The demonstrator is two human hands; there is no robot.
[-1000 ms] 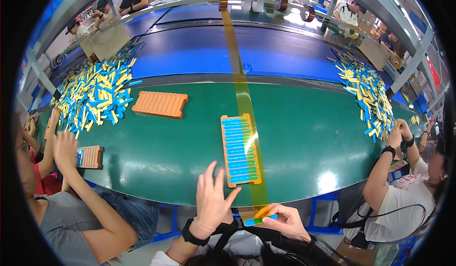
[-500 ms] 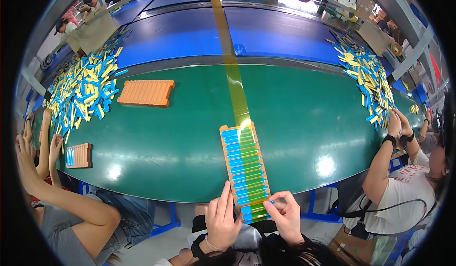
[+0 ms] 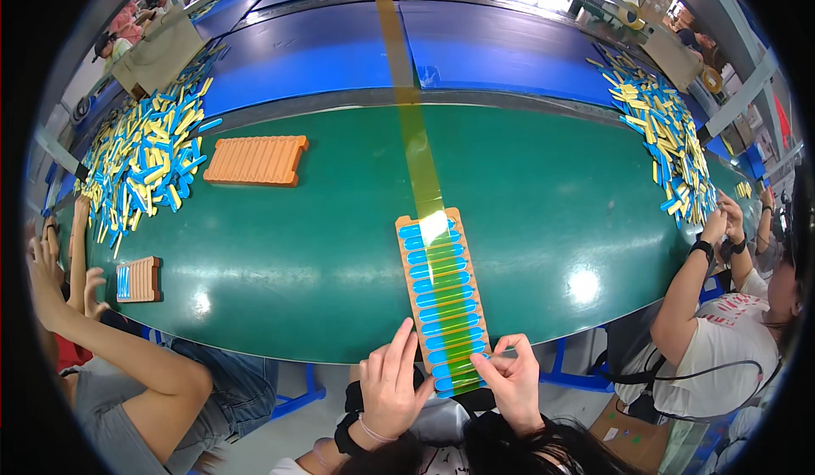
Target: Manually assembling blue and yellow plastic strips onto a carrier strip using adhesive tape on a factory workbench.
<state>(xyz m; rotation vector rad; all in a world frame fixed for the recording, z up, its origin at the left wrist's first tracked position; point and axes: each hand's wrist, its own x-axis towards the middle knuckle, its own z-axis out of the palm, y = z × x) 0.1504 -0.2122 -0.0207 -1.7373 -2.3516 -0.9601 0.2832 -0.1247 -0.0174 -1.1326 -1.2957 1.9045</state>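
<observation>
An orange grooved tray [image 3: 406, 263] lies lengthwise before me, its grooves filled with a row of blue strips [image 3: 441, 283]. Translucent yellow-amber tape [image 3: 421, 159] comes down from the far side and runs along the middle of the row to the near end. My left hand [image 3: 389, 390] rests along the tray's near left edge, fingers stretched out and thumb close to the nearest strips. At the near right edge, my right hand [image 3: 512, 383] has its thumb on the tape and its index finger bent close to it. Its other fingers are partly hidden.
On the green table [image 3: 340, 246] an empty orange tray [image 3: 256, 161] lies at the far left, and a partly filled tray [image 3: 138, 280] nearer. Piles of blue and yellow strips [image 3: 140, 165] flank both sides. Co-workers' arms [image 3: 679, 292] reach in at left and right.
The tape, earlier over the right part of the strips, now lies along their middle. My right thumb has shifted inward onto it. A co-worker's hand at left has drawn back from the small tray.
</observation>
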